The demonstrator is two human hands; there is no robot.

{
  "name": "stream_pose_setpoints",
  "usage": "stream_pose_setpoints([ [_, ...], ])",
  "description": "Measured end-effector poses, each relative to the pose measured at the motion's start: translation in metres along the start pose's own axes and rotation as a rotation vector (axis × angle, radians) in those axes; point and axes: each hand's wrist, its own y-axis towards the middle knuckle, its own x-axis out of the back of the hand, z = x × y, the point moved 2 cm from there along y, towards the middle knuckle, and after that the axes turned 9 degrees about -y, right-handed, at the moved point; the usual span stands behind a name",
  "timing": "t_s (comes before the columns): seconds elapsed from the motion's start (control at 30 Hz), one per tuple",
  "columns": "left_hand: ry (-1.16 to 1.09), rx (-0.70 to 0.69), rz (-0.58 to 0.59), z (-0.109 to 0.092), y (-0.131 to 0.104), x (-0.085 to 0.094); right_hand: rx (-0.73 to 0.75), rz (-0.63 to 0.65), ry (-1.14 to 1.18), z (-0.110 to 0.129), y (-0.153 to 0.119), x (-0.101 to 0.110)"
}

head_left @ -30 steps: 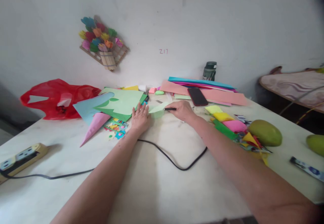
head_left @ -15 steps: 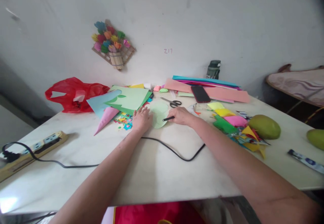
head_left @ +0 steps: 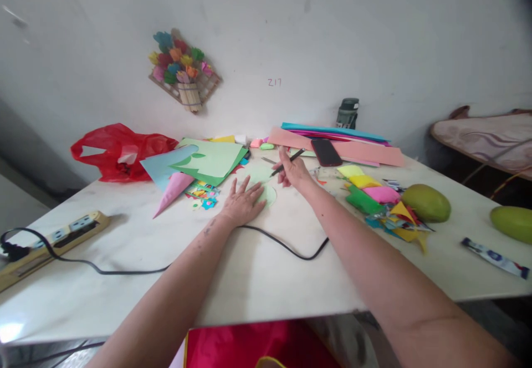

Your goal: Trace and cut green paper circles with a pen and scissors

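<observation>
A pale green paper piece (head_left: 270,195) lies on the white table, partly covered by my left hand (head_left: 244,202), which rests flat with its fingers spread. My right hand (head_left: 291,169) is closed round a black pen (head_left: 294,156), its tip pointing down and left over the upper part of the pale paper. Behind my right hand the scissors are mostly hidden, with only the blades (head_left: 268,160) showing. Green paper sheets (head_left: 214,158) lie beyond my left hand, beside a pink paper cone (head_left: 172,193).
A red plastic bag (head_left: 120,154) and a power strip (head_left: 62,243) are at the left. A black cable (head_left: 286,246) crosses the table. A phone (head_left: 326,152), coloured sheets, clay packets (head_left: 368,197), paper scraps, green fruits (head_left: 426,203) and a tube (head_left: 494,257) lie to the right.
My left hand has moved right onto the paper and its fingers have spread. My right hand has lifted away and turned, so the pen now slants up to the right. The view has shifted slightly.
</observation>
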Motion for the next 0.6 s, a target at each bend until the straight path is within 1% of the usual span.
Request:
stream_pose_setpoints([
  [0.03, 0.015, -0.018, -0.024, 0.000, 0.000, 0.001, -0.058, 0.022, 0.106, -0.005, 0.000, -0.006],
  [0.07, 0.029, -0.041, -0.047, 0.000, -0.001, 0.002, -0.082, 0.039, 0.192, -0.009, 0.000, -0.011],
  [0.13, 0.041, -0.098, -0.072, -0.001, -0.001, 0.004, -0.078, 0.060, 0.314, -0.014, -0.002, -0.019],
  [0.17, 0.037, -0.128, -0.066, -0.002, 0.000, 0.005, -0.057, 0.067, 0.352, -0.016, -0.002, -0.021],
  [0.23, 0.011, -0.169, -0.017, -0.004, 0.000, 0.005, -0.023, 0.066, 0.387, -0.020, -0.002, -0.025],
  [0.3, -0.020, -0.177, 0.045, -0.004, 0.001, 0.004, -0.015, 0.038, 0.372, -0.025, 0.000, -0.028],
  [0.37, -0.038, -0.163, 0.075, -0.004, 0.001, 0.003, -0.021, -0.008, 0.327, -0.032, 0.003, -0.031],
  [0.47, -0.028, -0.146, 0.059, -0.004, 0.000, 0.003, 0.010, -0.051, 0.248, -0.039, 0.008, -0.037],
  [0.6, -0.007, -0.139, 0.035, -0.004, -0.001, 0.003, 0.049, -0.049, 0.152, -0.046, 0.010, -0.042],
])
